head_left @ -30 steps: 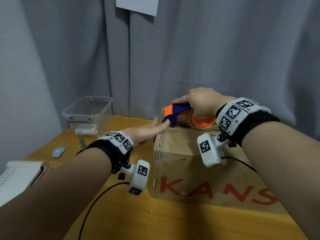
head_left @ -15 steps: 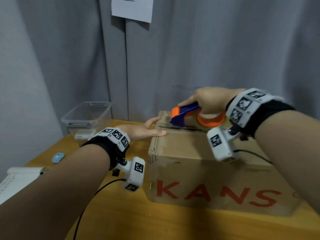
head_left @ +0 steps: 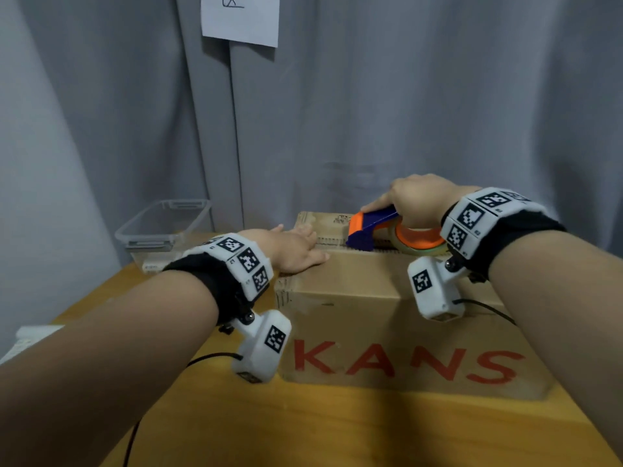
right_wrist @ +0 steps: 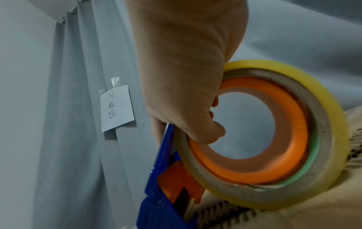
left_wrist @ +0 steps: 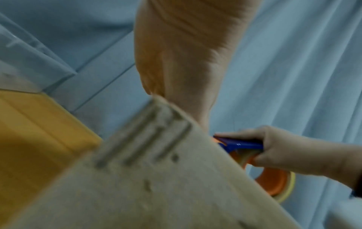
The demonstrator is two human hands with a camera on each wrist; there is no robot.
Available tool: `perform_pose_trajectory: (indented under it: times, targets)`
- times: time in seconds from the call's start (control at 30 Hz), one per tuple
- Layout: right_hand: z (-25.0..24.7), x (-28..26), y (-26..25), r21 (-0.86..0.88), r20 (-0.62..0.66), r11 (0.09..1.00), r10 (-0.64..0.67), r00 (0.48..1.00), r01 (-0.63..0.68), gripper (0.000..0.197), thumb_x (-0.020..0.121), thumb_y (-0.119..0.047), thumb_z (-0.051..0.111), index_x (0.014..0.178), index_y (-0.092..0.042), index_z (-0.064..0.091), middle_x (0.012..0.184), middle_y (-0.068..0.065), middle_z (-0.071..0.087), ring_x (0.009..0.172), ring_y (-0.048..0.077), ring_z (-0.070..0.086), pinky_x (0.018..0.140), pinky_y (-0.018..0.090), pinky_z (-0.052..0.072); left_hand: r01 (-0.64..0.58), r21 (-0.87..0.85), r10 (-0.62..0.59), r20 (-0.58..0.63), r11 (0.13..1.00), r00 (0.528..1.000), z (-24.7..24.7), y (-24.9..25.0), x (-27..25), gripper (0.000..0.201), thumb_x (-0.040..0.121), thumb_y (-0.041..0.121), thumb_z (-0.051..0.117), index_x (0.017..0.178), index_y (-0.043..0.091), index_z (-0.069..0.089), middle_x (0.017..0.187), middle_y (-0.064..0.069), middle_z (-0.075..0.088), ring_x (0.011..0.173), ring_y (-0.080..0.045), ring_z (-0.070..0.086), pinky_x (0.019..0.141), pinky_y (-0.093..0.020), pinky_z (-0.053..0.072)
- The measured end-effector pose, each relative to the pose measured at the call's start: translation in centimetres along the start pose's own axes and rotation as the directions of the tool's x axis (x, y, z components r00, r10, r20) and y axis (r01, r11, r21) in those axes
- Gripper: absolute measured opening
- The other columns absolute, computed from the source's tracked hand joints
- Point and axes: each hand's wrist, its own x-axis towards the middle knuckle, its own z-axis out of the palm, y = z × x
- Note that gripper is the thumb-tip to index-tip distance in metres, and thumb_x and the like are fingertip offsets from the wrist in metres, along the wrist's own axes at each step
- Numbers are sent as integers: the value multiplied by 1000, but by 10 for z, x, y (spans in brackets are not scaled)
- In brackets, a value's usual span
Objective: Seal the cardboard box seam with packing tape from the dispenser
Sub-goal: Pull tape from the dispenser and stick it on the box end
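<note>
A brown cardboard box point(head_left: 397, 318) with red letters stands on the wooden table point(head_left: 337, 433). My left hand point(head_left: 298, 251) lies flat on the left end of its top, fingers straight, pressing the flap down beside the seam point(head_left: 328, 242). My right hand point(head_left: 414, 203) grips the blue and orange tape dispenser point(head_left: 367, 230), whose front end sits on the seam just right of the left fingers. The right wrist view shows my fingers point(right_wrist: 205, 133) curled through the orange core of the yellowish tape roll point(right_wrist: 274, 131). The left wrist view shows the dispenser point(left_wrist: 240, 144) beyond the box edge point(left_wrist: 137, 178).
A clear plastic bin point(head_left: 161, 227) stands at the table's back left. A white notebook point(head_left: 30, 335) lies at the left edge. Grey curtain point(head_left: 404, 112) hangs close behind the box, with a paper note point(head_left: 241, 18) taped to it. A cable point(head_left: 202, 360) trails over the table.
My left hand has come up from the box's left side and now lies flat on the top. My right hand has drawn the dispenser a little to the right along the seam.
</note>
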Motion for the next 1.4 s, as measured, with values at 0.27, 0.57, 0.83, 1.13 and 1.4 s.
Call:
perform_pose_trajectory:
  times: [0.27,0.57,0.83,1.13,1.4]
  targets:
    - [0,2,2,-5,19,1000,11,1000,-11,69,85,-10,50,133,-59,38,97,-10,48,80,15,43,66,29,35,3,-130,-4,-12,992,1000,4,33,13,84,90,68,19,151,15,-2,159,-4,-6,146,-19,-4,118,-38,2]
    - [-12,15,-10,69,115,996,44,992,-52,69,77,-10,57,128,-56,47,82,-18,49,74,13,48,54,26,36,22,-77,-22,-4,997,1000,6,-16,17,88,85,74,15,151,18,0,159,2,-7,146,-15,-3,118,-42,1]
    - [-28,25,-37,136,64,990,23,998,-31,61,63,-29,64,117,-56,55,93,-16,55,82,17,56,70,32,48,82,-43,-82,1,996,997,3,-45,10,83,87,71,14,151,20,-2,160,1,-2,146,-17,1,118,-45,2]
    - [-11,-12,-10,208,11,977,48,999,-49,66,84,-4,48,135,-45,45,95,-13,57,66,9,43,55,22,32,89,57,-89,-9,994,996,1,-10,7,72,95,59,10,151,15,-5,159,-1,-8,146,-14,-6,119,-37,-2]
    - [-16,-8,-15,24,39,1000,-18,999,17,72,83,-2,46,136,-51,41,70,-18,37,67,14,44,50,24,29,29,-113,-34,-48,993,998,8,10,7,79,93,63,21,151,13,2,159,-4,-4,146,-17,-5,119,-38,3]
